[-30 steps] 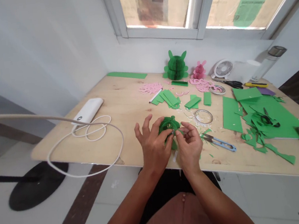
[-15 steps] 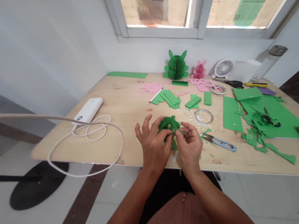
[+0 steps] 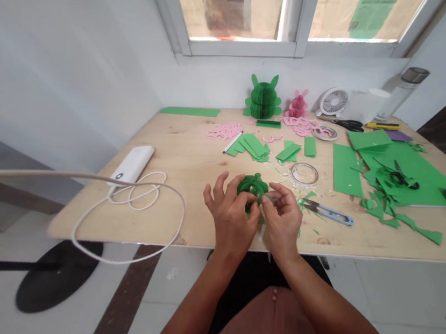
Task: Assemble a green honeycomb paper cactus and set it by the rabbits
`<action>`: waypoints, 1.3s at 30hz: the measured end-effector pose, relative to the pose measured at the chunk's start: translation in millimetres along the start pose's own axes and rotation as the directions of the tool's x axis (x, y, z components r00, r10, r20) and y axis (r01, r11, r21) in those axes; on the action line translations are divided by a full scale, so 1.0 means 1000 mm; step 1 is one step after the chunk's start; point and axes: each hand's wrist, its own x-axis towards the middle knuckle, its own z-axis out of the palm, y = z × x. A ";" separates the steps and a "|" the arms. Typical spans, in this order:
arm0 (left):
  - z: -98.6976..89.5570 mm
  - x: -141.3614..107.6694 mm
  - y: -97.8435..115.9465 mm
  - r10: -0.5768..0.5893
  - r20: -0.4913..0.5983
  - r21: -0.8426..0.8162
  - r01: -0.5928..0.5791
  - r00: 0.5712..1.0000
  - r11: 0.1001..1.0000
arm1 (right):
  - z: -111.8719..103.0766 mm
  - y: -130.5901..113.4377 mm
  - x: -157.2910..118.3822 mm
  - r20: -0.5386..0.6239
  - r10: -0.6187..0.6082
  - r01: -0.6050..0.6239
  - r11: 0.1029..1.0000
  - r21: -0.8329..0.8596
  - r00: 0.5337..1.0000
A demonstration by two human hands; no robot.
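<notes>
Left hand: mine (image 3: 233, 217), thumb and index fingertips together on the paper's near side, other fingers spread.
Right hand: mine (image 3: 282, 215), thumb and index tips pinched on its right near edge, other fingers loosely curled. My fingertips hide the exact contact.
Green paper piece: (image 3: 257, 179) held between both hands, over the near edge of the worktop (image 3: 189, 160); layered, looped.
Handling: looks very light, thin, springy; I'd expect creases or tears if squeezed, little slip.
Hold: by the outer edges, fingertips only; I'd keep pressure off the loops.
Blue snips: (image 3: 332, 214) just right of my right hand, blades pointing left.
Tape ring: (image 3: 292, 173) flat, farther out, white and green scraps around it.
Green strips: (image 3: 253, 146) overlapping, beyond my hands.
Pink cutouts: (image 3: 223, 131) loose pile, farther, left of centre.
Green paper figure: (image 3: 265, 101) upright, far side, near the wall.
</notes>
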 end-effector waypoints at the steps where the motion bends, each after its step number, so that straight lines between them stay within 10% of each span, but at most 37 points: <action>1: 0.000 0.000 0.000 0.000 0.000 -0.003 0.000 1.000 1.000 | 0.000 0.000 0.000 0.002 0.000 0.000 1.000 -0.002 1.000; 14: -0.003 0.001 -0.001 0.016 -0.049 0.009 -0.016 0.999 1.000 | 0.000 0.004 0.001 -0.011 -0.004 0.004 1.000 -0.007 1.000; 39: -0.039 0.009 -0.032 -0.064 0.215 -0.301 0.128 0.974 0.945 | 0.001 -0.004 0.005 0.019 0.004 -0.003 1.000 -0.023 1.000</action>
